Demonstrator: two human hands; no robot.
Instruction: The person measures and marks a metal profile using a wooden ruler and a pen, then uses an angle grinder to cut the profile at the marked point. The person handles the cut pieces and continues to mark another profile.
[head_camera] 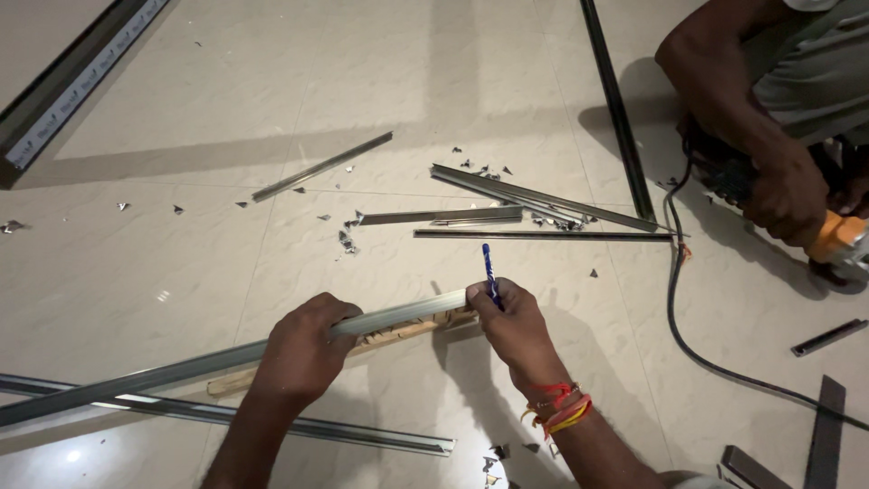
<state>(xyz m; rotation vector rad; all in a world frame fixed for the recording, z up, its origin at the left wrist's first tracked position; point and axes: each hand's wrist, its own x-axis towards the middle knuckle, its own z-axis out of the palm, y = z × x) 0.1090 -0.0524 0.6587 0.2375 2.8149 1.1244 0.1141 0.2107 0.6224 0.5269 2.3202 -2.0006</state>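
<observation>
A glossy, pale marble-patterned tile floor [181, 263] reflects light. The left hand [303, 349] grips a long, smooth, silvery metal strip [181, 367] with a dull sheen, resting on a rough, bare wooden batten [407, 332]. The right hand [511, 321] holds a shiny blue plastic pen [489, 267]. Bright cloth threads [561, 407] circle that wrist. Small, glinting metal offcuts [348, 240] lie scattered. A matt black rubber cable [674, 308] lies nearby.

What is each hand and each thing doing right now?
Left hand: gripping the metal strip.
Metal strip: lying on the wooden batten.
Right hand: holding the blue pen upright at the strip's end.
Co-worker's hand: on the power tool.
</observation>
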